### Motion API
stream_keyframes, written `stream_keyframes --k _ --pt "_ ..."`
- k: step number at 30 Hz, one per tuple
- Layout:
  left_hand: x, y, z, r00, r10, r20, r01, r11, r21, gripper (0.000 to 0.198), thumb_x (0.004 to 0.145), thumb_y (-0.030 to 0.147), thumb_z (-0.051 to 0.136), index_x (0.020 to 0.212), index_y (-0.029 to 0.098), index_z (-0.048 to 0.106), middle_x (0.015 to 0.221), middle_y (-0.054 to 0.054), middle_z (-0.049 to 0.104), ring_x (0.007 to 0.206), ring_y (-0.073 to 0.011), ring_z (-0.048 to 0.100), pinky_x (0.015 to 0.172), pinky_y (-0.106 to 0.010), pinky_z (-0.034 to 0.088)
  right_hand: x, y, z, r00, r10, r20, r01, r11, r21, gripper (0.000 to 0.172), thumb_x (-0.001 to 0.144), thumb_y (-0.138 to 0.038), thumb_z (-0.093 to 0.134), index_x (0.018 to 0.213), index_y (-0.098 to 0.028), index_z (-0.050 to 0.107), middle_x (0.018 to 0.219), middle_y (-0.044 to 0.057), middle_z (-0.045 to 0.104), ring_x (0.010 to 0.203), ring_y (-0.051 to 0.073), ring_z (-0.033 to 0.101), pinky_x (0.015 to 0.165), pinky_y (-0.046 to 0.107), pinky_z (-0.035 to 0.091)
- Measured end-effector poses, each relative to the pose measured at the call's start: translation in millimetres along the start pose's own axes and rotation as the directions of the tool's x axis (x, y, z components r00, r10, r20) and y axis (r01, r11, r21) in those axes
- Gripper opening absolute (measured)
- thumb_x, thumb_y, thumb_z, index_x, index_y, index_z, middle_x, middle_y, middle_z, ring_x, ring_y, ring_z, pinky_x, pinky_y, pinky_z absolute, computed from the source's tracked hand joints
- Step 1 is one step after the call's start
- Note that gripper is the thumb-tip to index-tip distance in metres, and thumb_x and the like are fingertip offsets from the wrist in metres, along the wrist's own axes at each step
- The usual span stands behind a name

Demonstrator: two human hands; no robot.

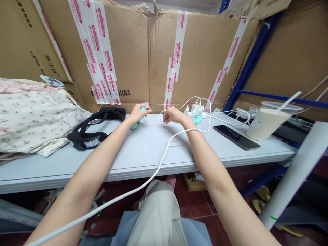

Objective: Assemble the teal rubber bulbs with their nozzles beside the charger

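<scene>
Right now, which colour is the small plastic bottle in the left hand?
The bottle is mint green with a whitish top, seen in the head view.

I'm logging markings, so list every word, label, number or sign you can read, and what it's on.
"CHINA": on the cardboard sheet; tape covers most of the lettering before it.
Too small or blurred to read: the tape's red print; the dark characters on the left cardboard; the label on the black headset; the sticker on the cup.

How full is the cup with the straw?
Mostly full: through the side of the clear plastic cup, pale drink shows nearly to the top.
</scene>
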State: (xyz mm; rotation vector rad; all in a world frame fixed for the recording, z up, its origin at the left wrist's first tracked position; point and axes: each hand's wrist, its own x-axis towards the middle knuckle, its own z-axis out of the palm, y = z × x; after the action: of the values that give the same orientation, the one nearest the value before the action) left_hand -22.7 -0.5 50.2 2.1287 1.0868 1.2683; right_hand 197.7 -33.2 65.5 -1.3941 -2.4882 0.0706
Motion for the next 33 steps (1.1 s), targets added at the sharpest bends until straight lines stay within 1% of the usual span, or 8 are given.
stream_keyframes --k 4,11,15,18,22,27,30,33 --pt "-1.0 -7.5 0.6 0.998 -0.049 0.032 0.048 0.998 0.03 0.017 0.068 0.032 0.065 0.072 0.016 0.06 0.064 0.001 0.056 0.057 -0.0121 0.054 0.067 -0.027 0.043 -2.8 -2.8 0.5 0.997 0.077 0.022 -0.074 0.992 -0.098 0.023 0.061 -0.002 0.074 0.08 -0.015 0.075 0.076 0.005 0.073 0.07 0.016 0.065 0.059 0.021 0.042" --pt "-0.8 -5.0 3.6 0.999 0.002 0.035 -0.001 1.0 -0.026 0.019 0.074 0.034 0.061 0.072 0.017 0.054 0.06 0.003 0.052 0.055 -0.0112 0.051 0.066 -0.025 0.041 -5.9 -6.0 0.8 0.992 0.111 0.064 -0.098 0.98 -0.173 0.021 0.064 -0.012 0.075 0.082 -0.021 0.073 0.085 0.0 0.072 0.081 0.016 0.062 0.064 0.023 0.038" --pt "-0.8 -6.2 5.8 0.998 0.003 0.057 -0.001 1.0 -0.028 0.021 0.076 0.036 0.06 0.073 0.017 0.051 0.056 0.004 0.05 0.052 -0.0105 0.05 0.065 -0.025 0.04 -7.0 -12.5 -6.9 0.978 0.092 -0.189 -0.115 0.987 -0.111 0.019 0.068 -0.034 0.074 0.082 -0.022 0.07 0.089 0.002 0.067 0.079 0.016 0.057 0.064 0.024 0.034" --pt "-4.2 -3.3 8.3 0.98 -0.019 0.197 0.033 0.997 -0.067 0.027 0.074 0.041 0.062 0.074 0.017 0.05 0.057 0.004 0.049 0.051 -0.0097 0.049 0.059 -0.024 0.039 -4.0 -19.6 -7.9 0.902 0.067 -0.427 -0.015 0.992 0.124 0.029 0.073 -0.044 0.067 0.084 -0.018 0.066 0.081 0.002 0.062 0.069 0.012 0.051 0.061 0.023 0.032" --pt "-12.4 12.4 11.1 0.899 -0.076 0.431 0.148 0.98 -0.134 0.03 0.07 0.037 0.067 0.081 0.018 0.045 0.064 0.005 0.05 0.054 -0.0087 0.05 0.055 -0.023 0.038 3.8 -27.5 2.5 0.893 -0.028 -0.449 0.218 0.901 0.376 0.031 0.069 -0.042 0.069 0.082 -0.014 0.067 0.073 0.0 0.06 0.063 0.009 0.047 0.059 0.023 0.035" --pt "-15.2 24.9 -0.5 0.88 -0.165 0.446 0.25 0.958 -0.139 0.046 0.068 0.023 0.067 0.101 0.021 0.035 0.073 0.004 0.057 0.067 -0.012 0.059 0.062 -0.024 0.041 9.3 -29.8 11.7 0.918 -0.024 -0.396 0.259 0.791 0.554 0.028 0.067 -0.038 0.07 0.082 -0.015 0.069 0.084 0.005 0.067 0.07 0.014 0.058 0.065 0.026 0.044" --pt "-13.5 22.5 -11.1 0.887 -0.172 0.428 0.28 0.939 -0.202 0.063 0.066 0.018 0.068 0.113 0.023 0.027 0.079 0.003 0.06 0.069 -0.0127 0.061 0.066 -0.026 0.043 7.5 -34.0 13.0 0.866 0.029 -0.499 0.249 0.842 0.48 0.026 0.071 -0.037 0.069 0.086 -0.016 0.069 0.093 0.006 0.068 0.075 0.015 0.061 0.07 0.027 0.046" --pt "-14.5 23.1 -17.3 0.855 -0.162 0.492 0.343 0.888 -0.305 0.064 0.067 0.019 0.068 0.114 0.025 0.026 0.084 0.002 0.06 0.069 -0.0127 0.063 0.067 -0.028 0.046 4.3 -42.6 16.8 0.81 0.019 -0.586 0.203 0.929 0.31 0.022 0.08 -0.036 0.062 0.091 -0.018 0.069 0.102 0.005 0.065 0.08 0.015 0.062 0.072 0.025 0.044"
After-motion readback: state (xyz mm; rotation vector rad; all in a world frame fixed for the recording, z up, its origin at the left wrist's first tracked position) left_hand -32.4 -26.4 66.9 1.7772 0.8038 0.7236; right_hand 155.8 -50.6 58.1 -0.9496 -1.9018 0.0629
